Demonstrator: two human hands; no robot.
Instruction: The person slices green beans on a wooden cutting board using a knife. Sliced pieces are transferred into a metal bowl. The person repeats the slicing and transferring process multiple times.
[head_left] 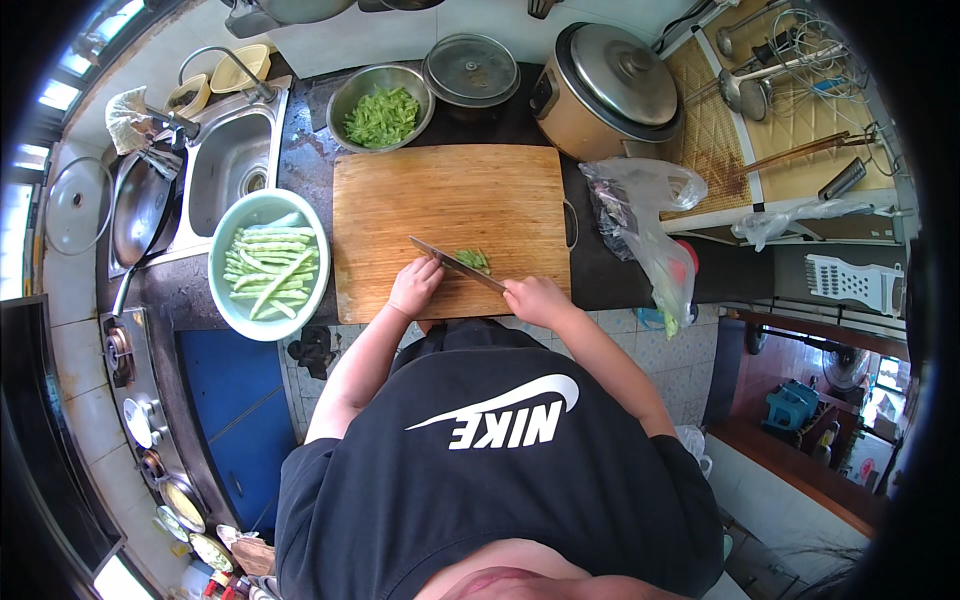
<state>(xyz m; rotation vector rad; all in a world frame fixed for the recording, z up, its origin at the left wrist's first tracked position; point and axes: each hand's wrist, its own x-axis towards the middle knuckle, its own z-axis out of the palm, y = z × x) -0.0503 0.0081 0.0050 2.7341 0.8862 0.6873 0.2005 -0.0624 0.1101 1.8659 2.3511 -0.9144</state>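
A kitchen knife lies low over the near part of the wooden cutting board, its blade slanting toward the far left. My right hand is closed round its handle. My left hand rests on the board by the blade, fingers curled together; what they press on is hidden. A small pile of cut green beans sits against the blade's far side. Left of the board, long whole green beans fill a pale green basin. Beyond the board, a metal bowl holds chopped green pieces.
A lidded pot and a rice cooker stand behind the board. Plastic bags hang over the counter at the right. A sink and a wok are at the left. Ladles hang at the far right.
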